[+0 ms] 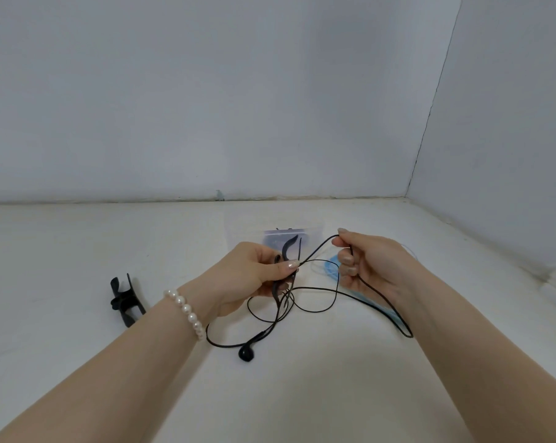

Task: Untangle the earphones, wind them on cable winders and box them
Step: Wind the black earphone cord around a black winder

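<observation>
We are pinching a black winder (286, 251) in our left hand (254, 273) while our right hand (369, 266) is gripping the earphone cable (315, 292) above the table (78, 251)

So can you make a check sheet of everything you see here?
Surface: white table, nothing spilled.
Job's things: black winder held in left hand; spare winder lying left; clear box behind.
Clutter: blue item, partly hidden.
Hands: left grips winder; right hand pinches cord.
Cables: black earphone cord looped, earbud on table.
Surroundings: plain walls.
</observation>
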The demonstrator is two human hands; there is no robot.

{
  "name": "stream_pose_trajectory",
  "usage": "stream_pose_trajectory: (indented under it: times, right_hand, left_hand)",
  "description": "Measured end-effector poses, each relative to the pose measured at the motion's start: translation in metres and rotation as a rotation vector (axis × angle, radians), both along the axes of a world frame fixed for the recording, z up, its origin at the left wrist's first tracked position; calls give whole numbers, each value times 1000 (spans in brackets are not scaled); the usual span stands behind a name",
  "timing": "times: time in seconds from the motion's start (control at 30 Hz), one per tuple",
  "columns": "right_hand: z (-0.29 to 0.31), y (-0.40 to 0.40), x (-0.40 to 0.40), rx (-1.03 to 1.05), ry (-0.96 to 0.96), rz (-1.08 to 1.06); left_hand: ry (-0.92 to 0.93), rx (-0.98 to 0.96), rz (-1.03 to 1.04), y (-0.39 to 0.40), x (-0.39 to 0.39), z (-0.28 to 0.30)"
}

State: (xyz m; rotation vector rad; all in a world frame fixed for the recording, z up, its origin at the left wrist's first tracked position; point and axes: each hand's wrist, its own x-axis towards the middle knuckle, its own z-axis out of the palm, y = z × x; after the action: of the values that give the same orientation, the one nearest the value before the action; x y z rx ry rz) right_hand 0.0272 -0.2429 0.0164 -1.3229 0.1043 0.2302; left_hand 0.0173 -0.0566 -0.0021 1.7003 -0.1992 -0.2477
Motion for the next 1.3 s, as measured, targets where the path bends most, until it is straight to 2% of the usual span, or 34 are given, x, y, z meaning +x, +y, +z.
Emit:
stream_pose_trajectory:
  times: [0.23,0.43,0.63,0.97,1.17,1.3]
  right_hand:
    - [-3,-7,6,101,70,18]
    - [0,-6,4,117,79,57]
    - [-1,-4,2,70,-13,104]
    - [0,0,-2,105,-123,152]
    - [2,8,-10,-37,-192,371]
    - [1,8,-7,31,-194,309]
  left_hand:
    - [57,-25,-119,-1,-4,1]
    - [-96,114,6,-1,1,-4]
    - [-176,240,17,-6,2,-6]
    - [-226,291,141,-5,2,-2]
    - [-260,283,245,-3,4,-2]
    - [-272,243,343,-2,7,-2]
